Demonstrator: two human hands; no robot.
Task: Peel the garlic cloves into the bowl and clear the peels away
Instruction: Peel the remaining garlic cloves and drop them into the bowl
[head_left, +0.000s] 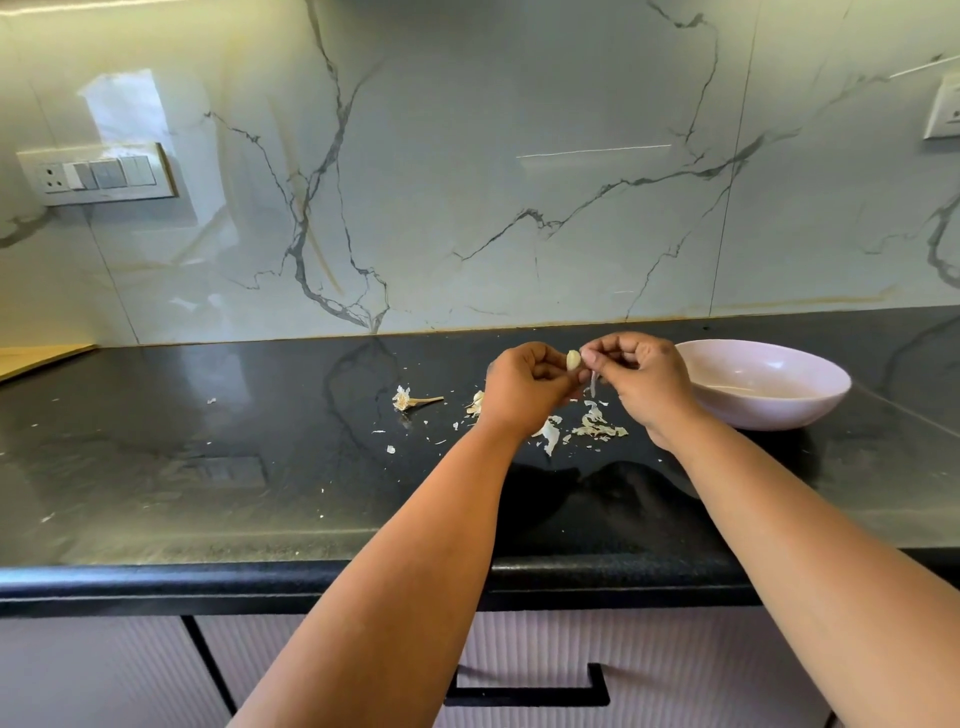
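Head view looks down over a black countertop (260, 493) backed by a marble-veined wall panel (519, 182). Both bare forearms reach forward and the hands meet above the counter, just left of a pale pink bowl (810, 400). Left hand (527, 384) has its fingers curled and pinches a garlic clove (572, 359) at the fingertips, the clove showing pale and mostly bare between the two hands. Right hand (644, 379) is curled too, its thumb and forefinger pinching a thin strip of peel (594, 384) that hangs down from the clove. The bowl sits on the counter to the right of the right hand, close behind the wrist; its inside looks bare apart from a light streak, though the near wall hides part of the bottom. Loose garlic peels (597, 423) lie scattered on the counter beneath and between the wrists, with smaller flakes spread further left. A dried garlic stem with its root base (410, 400) lies on the counter to the left of the left hand, apart from it. On the wall at left is a switch plate with a socket (96, 174), and another socket plate (943, 109) shows at the right edge. Below the counter edge, a ribbed drawer front carries a black handle (524, 691).
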